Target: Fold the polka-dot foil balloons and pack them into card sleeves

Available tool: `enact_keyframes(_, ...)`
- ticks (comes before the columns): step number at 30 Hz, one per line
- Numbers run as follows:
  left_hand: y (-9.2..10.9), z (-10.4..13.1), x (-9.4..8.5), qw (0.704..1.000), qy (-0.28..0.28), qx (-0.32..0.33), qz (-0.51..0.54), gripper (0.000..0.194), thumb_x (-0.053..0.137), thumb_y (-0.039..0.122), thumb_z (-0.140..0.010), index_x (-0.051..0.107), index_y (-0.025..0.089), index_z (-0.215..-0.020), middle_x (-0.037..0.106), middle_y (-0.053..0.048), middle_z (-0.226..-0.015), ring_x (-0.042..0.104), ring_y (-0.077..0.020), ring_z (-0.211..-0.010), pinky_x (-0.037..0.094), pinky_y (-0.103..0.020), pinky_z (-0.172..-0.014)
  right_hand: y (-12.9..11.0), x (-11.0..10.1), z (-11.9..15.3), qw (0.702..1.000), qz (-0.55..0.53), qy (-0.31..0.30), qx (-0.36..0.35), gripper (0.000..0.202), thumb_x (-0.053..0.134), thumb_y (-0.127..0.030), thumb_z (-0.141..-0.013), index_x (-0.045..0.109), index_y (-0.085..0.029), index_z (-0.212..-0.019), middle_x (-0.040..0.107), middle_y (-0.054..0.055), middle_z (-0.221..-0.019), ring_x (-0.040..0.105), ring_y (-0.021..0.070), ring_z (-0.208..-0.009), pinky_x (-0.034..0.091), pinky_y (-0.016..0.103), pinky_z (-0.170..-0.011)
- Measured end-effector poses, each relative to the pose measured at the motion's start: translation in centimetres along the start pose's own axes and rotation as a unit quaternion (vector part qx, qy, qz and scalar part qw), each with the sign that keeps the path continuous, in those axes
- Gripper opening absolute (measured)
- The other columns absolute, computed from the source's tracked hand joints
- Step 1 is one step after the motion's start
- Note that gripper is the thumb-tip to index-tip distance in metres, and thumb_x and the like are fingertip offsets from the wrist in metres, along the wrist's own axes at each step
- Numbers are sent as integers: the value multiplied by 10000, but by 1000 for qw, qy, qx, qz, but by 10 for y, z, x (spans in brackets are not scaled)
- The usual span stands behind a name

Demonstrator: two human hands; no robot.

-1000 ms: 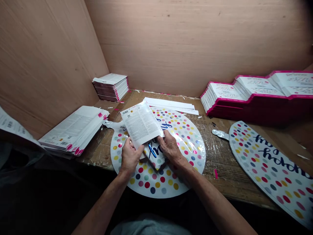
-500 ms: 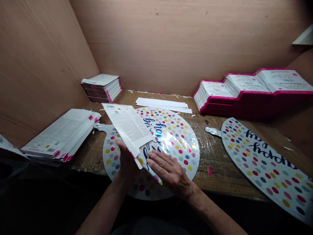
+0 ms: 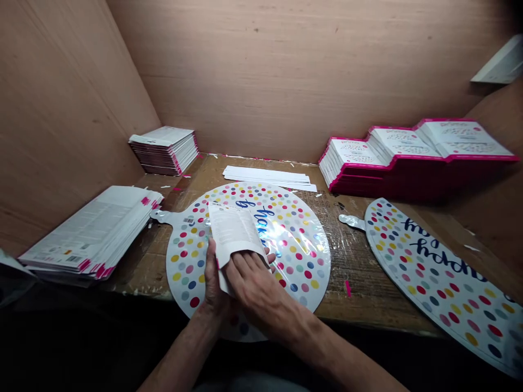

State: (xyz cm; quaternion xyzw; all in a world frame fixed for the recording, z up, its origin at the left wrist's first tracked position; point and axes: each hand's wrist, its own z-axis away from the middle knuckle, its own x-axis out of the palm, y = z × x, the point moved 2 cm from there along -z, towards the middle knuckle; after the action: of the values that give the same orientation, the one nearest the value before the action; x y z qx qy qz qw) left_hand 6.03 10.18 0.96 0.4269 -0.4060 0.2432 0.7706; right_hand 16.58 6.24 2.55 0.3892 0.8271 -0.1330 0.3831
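Note:
My left hand is closed around a white printed paper envelope, its thumb along the left edge and fingertips showing at the right edge. The envelope is tilted, with its mouth towards me. My right hand has its stretched fingers inside that mouth; the fingertips are hidden. The folded dotted balloon is out of sight. Beneath both hands a flat, round foil balloon with coloured dots and blue lettering lies on the cardboard-covered table.
Stacked envelopes stand at left and back left. White paper strips lie behind the balloon. Pink-edged envelope stacks rise in steps at back right. Another dotted balloon overhangs the front edge at right. Wooden panels enclose the table.
The folded dotted balloon, half out of the envelope before, no longer shows. My right hand has gone from lying on it to having its fingers inside the mouth. The envelope has turned more upright.

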Motion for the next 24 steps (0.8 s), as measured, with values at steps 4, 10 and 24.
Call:
enact_keyframes(4, 41, 17, -16, 922, 126, -57, -362, 708, 459, 784, -745, 722, 143, -889, 708, -121, -712, 685, -331, -813, 518, -437, -751, -5, 1, 31, 995, -71, -66, -5, 405, 370, -37, -930, 603, -18, -1260, 625, 201, -1296, 526, 273, -1292, 510, 446, -1027)
enact_keyframes(10, 58, 0, -7, 450, 222, 221, -836, 338, 507, 480, -866, 675, 194, -801, 725, -91, -843, 671, -293, -910, 490, -401, -830, 6, -14, 68, 985, -152, -87, 2, 312, 460, -75, -939, 606, -67, -1215, 681, 170, -1185, 606, 239, -1175, 527, 393, -986)
enact_keyframes(24, -2, -41, -16, 404, -71, 247, -878, 478, 391, 386, -977, 479, 151, -1383, 458, -147, -1492, 314, -335, -1436, 283, -548, -1152, 57, -8, 56, 978, -52, -200, -25, 112, 538, -163, -957, 646, -144, -936, 650, 62, -907, 549, 200, -845, 453, 334, -802)
